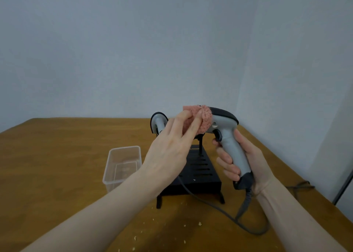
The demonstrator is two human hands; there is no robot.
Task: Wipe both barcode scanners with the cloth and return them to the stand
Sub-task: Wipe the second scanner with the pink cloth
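Container (122, 165) left of stand (198, 173) on table (57, 156).

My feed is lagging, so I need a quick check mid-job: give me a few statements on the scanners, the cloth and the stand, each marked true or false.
1. The right hand grips the handle of a grey and black corded barcode scanner. True.
2. The left hand presses a pink textured cloth against that scanner's head. True.
3. Both scanners sit in the black slotted stand. False: only the second grey scanner is at the stand; the other is held.
4. The clear plastic tub lies right of the stand. False: it lies to its left.
5. The held scanner has no cable. False: a dark cable hangs from its handle.
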